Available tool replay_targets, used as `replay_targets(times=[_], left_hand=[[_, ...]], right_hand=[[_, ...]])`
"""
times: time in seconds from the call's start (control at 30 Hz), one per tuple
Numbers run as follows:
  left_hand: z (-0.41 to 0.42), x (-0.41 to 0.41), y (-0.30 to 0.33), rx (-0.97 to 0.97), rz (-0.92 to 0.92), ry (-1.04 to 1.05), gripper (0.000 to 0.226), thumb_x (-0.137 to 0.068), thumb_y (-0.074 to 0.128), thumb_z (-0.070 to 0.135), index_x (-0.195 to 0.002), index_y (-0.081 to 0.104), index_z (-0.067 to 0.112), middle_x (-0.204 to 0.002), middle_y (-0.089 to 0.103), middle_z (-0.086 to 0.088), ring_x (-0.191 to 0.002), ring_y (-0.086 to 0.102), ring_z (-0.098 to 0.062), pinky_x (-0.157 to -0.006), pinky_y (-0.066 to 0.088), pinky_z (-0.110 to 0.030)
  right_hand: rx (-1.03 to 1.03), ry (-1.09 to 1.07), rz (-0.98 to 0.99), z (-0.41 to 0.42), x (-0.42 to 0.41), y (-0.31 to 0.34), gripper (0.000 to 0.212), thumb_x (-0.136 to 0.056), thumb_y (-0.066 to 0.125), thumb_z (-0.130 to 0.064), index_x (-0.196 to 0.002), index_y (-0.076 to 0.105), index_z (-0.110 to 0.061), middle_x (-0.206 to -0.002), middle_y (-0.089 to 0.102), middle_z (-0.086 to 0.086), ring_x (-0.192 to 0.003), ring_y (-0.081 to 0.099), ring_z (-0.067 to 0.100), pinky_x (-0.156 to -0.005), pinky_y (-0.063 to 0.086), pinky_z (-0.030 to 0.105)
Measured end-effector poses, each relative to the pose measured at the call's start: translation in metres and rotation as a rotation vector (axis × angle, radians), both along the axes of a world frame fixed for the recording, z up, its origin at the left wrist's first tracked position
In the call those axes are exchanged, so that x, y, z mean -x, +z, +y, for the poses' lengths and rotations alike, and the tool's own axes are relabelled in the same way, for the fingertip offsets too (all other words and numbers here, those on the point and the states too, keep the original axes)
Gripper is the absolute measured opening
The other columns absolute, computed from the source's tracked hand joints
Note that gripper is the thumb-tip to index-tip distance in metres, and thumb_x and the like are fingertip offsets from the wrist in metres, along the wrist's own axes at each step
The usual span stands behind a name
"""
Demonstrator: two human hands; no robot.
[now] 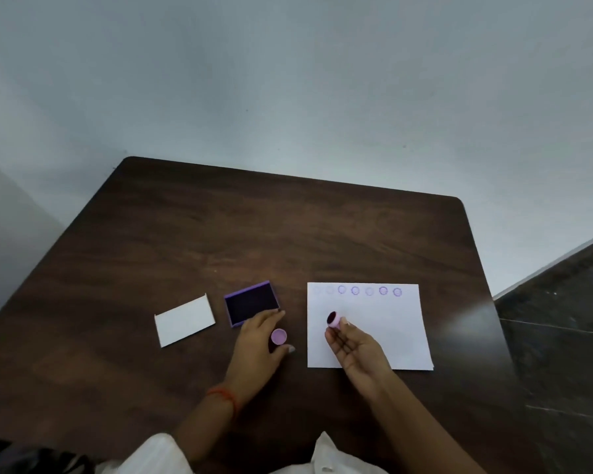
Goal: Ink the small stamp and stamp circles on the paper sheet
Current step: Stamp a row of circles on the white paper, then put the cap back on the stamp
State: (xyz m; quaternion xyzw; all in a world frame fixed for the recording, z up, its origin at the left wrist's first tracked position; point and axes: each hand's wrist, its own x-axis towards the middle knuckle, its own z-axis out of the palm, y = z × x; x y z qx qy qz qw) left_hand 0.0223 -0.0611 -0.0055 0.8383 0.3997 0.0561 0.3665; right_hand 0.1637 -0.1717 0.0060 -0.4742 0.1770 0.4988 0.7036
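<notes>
The table (pixel 288 234) is dark brown woodgrain. The sheet (pixel 391 336) is white with a row of purple circles (pixel 355 290), some faint. The stamp (pixel 333 319) is pink with a dark face; the ink pad (pixel 251 303) is purple-rimmed, near black inside.

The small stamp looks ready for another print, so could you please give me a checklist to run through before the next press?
1. Small stamp held in the right hand: ok, pinched at the fingertips.
2. Stamp face inked: ok, it looks dark, though evenness cannot be told.
3. Stamp face turned down to the paper sheet: not ok, it is tilted up and sideways.
4. Free space on the sheet: ok, only one row of circles along the far edge.
5. Ink pad open and steadied: ok, the left hand rests at its near edge.
6. Sheet held still: not ok, no hand presses on it.
</notes>
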Motion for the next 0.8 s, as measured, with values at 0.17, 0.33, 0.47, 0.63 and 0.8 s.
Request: replay_targets(times=[0.17,0.33,0.47,0.63,0.8], left_hand=[[-0.003,0.0,-0.01,0.024,-0.016,0.049,0.058,-0.075,0.073,0.02,-0.128,0.049,0.019,-0.135,0.048,-0.003,-0.122,0.046,-0.019,-0.104,0.044,-0.039],[0.0,-0.002,-0.015,0.026,-0.024,0.08,0.043,-0.076,0.071,0.017,-0.117,0.058,0.017,-0.123,0.053,-0.003,-0.111,0.052,-0.018,-0.099,0.047,-0.037],[0.001,-0.002,-0.015,0.035,-0.026,0.083,0.033,-0.077,0.071,0.018,-0.108,0.062,0.017,-0.117,0.055,-0.002,-0.107,0.052,-0.016,-0.097,0.048,-0.035],[0.0,-0.002,-0.008,0.037,-0.058,0.071,0.033,-0.078,0.069,0.017,-0.11,0.061,0.019,-0.119,0.055,-0.001,-0.106,0.053,-0.013,-0.097,0.049,-0.031],[-0.005,-0.004,0.005,0.011,-0.124,0.049,0.031,-0.082,0.064,0.013,-0.113,0.061,0.017,-0.119,0.06,-0.003,-0.106,0.056,-0.014,-0.097,0.047,-0.027]], right_hand=[[0.02,0.08,-0.052,0.011,0.013,-0.004,0.015,-0.089,0.053,-0.002,-0.099,0.063,0.003,-0.094,0.066,0.015,-0.086,0.063,0.023,-0.069,0.058,0.025],[0.063,0.129,-0.114,0.017,0.016,-0.008,0.016,-0.089,0.054,-0.004,-0.1,0.064,0.001,-0.095,0.066,0.013,-0.088,0.064,0.024,-0.072,0.058,0.026],[0.105,0.156,-0.149,0.018,0.016,-0.013,0.027,-0.089,0.054,-0.005,-0.114,0.058,0.005,-0.097,0.066,0.014,-0.09,0.064,0.025,-0.088,0.051,0.034],[0.163,0.235,-0.235,0.02,0.019,-0.008,0.028,-0.089,0.055,-0.007,-0.115,0.058,0.003,-0.105,0.065,0.016,-0.098,0.063,0.029,-0.091,0.049,0.035],[0.154,0.388,-0.477,0.025,0.028,0.004,0.016,-0.085,0.062,-0.01,-0.101,0.066,-0.012,-0.098,0.067,0.009,-0.093,0.067,0.024,-0.077,0.057,0.023]])
